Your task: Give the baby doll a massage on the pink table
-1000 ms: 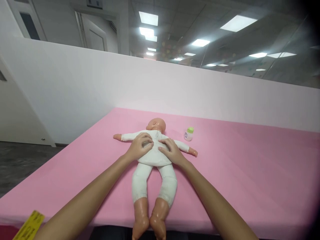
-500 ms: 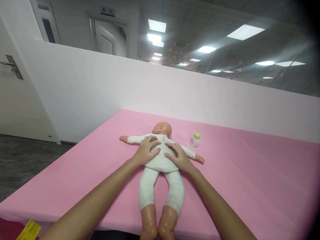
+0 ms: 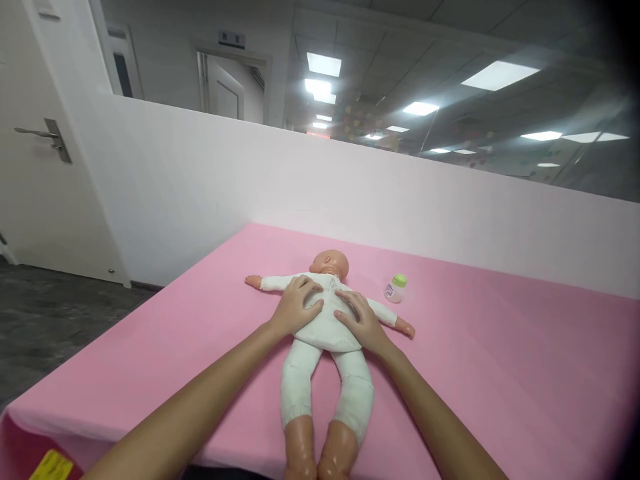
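A baby doll (image 3: 327, 327) with a white cloth body lies face down, its head turned to the left and its arms spread out. Across the left side of its back rests my left hand (image 3: 297, 307), fingers spread. My right hand (image 3: 364, 321) lies on the right side of the back, fingers apart and a little bent. Both thumbs point in toward the middle of the doll's back, with a strip of white cloth showing between them. Beyond the doll's right-hand arm stands a small clear jar (image 3: 395, 289) with a green lid.
Pink cloth (image 3: 490, 360) covers the table under the doll. A white low wall (image 3: 400, 200) runs along the far side, with glass above it. At the left is a door (image 3: 55, 173) with a metal handle. A yellow label (image 3: 51, 465) shows at the lower left corner.
The camera view has shifted slightly, so the scene sits a little lower and further right. Both hands stay on the doll's back in nearly the same place.
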